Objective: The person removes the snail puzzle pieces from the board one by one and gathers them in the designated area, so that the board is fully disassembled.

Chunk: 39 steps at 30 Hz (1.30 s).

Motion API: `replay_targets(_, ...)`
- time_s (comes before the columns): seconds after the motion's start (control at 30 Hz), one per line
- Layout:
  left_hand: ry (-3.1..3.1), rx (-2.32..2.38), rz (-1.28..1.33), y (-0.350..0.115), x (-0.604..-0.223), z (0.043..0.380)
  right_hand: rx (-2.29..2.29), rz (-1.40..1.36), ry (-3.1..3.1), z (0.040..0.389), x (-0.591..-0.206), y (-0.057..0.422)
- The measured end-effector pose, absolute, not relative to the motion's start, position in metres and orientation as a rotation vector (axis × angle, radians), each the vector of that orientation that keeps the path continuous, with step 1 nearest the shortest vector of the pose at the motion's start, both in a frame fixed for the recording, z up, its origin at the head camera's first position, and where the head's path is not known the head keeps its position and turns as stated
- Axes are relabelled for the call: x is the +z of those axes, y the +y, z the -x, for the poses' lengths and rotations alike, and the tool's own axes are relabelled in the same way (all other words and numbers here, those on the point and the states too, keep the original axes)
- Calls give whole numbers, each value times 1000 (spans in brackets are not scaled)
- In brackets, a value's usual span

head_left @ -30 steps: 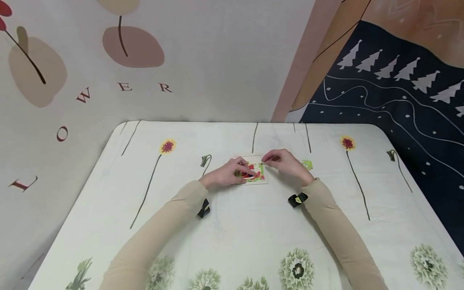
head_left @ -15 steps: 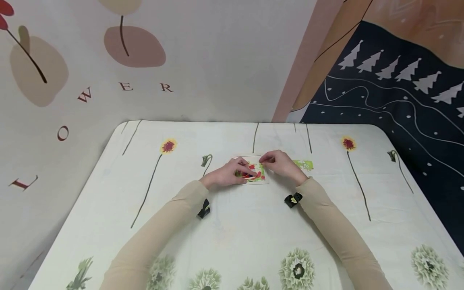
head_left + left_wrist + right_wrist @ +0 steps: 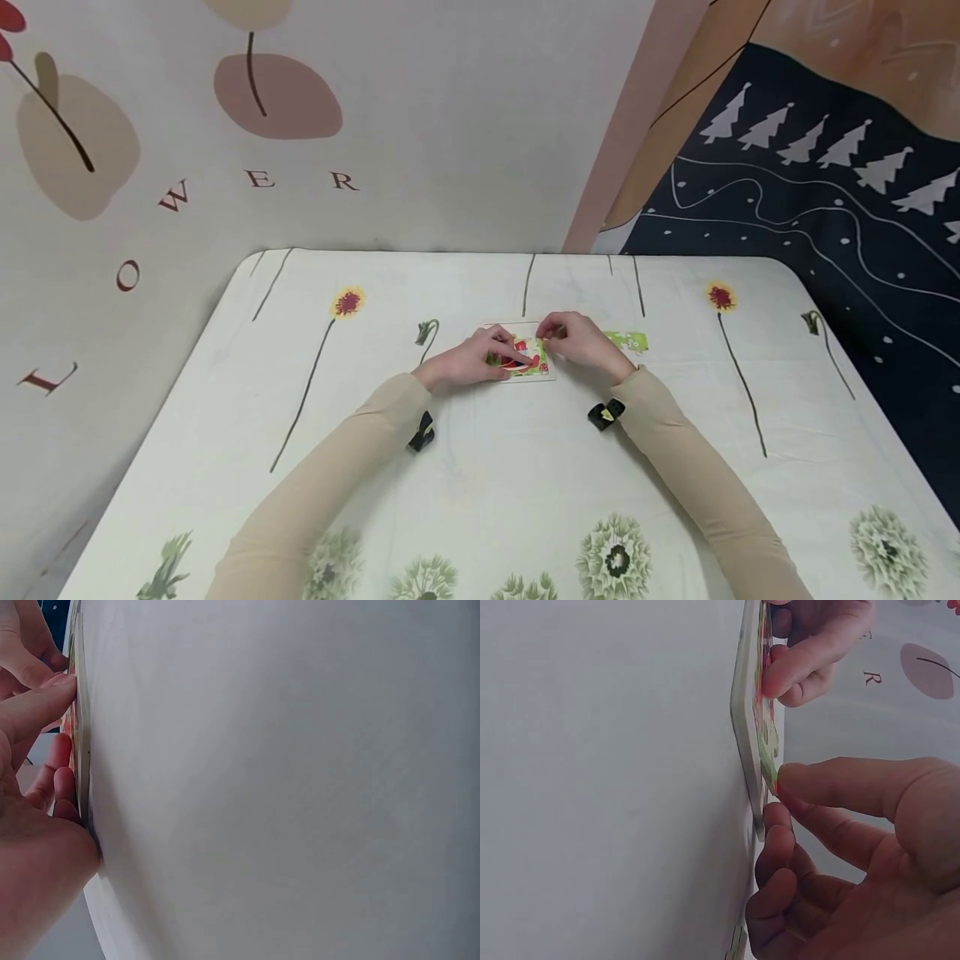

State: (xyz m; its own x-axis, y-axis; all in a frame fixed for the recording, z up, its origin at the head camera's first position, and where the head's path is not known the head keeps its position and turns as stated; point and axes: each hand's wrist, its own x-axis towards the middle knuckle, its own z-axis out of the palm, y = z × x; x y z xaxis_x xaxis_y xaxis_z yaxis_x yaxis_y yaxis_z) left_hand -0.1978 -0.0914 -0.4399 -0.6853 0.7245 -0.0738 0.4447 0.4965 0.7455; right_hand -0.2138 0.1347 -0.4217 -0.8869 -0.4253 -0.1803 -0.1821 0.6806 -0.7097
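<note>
A small jigsaw puzzle board [image 3: 741, 712] with a pale border lies on the table, bearing a red, green and white picture. My left hand [image 3: 476, 357] rests over the picture's left side, fairly straight fingers pressing on it and covering part of it. At the board's right edge, my right hand [image 3: 581, 340] pinches a green puzzle piece [image 3: 769, 759] between thumb and index finger. In the right wrist view that piece is slightly tilted over the board, its end hidden by the fingertips. The other right-hand fingers hang curled beside the board.
Green puzzle pieces [image 3: 630, 341] lie on the table just right of my right hand, partly hidden behind it. A white cloth with printed flowers [image 3: 347, 302] covers the table [image 3: 480, 500]. Printed hangings [image 3: 465, 167] stand behind its far edge.
My right hand has shifted a little left toward the board, uncovering more of the green pieces behind it, then hardly moved. The left hand has stayed in place.
</note>
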Motion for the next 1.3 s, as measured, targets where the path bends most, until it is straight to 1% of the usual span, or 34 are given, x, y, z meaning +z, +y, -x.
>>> replay_targets(0.23,2362,1018,-939,-91,-440,197,-1069,469,2559,212,-422,135)
replay_targets(1.3,2362,989,-946,-91,-443,201,-1213,459,2559,210,-419,137)
